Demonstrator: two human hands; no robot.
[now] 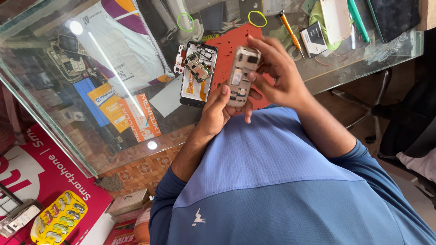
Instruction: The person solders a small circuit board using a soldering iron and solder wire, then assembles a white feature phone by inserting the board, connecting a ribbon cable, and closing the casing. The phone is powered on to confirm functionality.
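Observation:
I hold a small opened keypad phone body (pixel 240 75), pale grey with its inner parts showing, above a red work mat (pixel 229 45). My left hand (pixel 217 111) grips its lower end from below. My right hand (pixel 277 75) clasps its upper end, with fingers curled over the top and side. To the left of it, an opened smartphone frame (pixel 198 75) with a green circuit board and orange flex cable lies on the glass counter (pixel 136 136).
An orange-handled screwdriver (pixel 290 31), two green rubber bands (pixel 257 19), a small black box (pixel 313 38) and a white phone back (pixel 336 18) lie at the far side. Boxes and parts sit under the glass. A black chair (pixel 404 127) stands at right.

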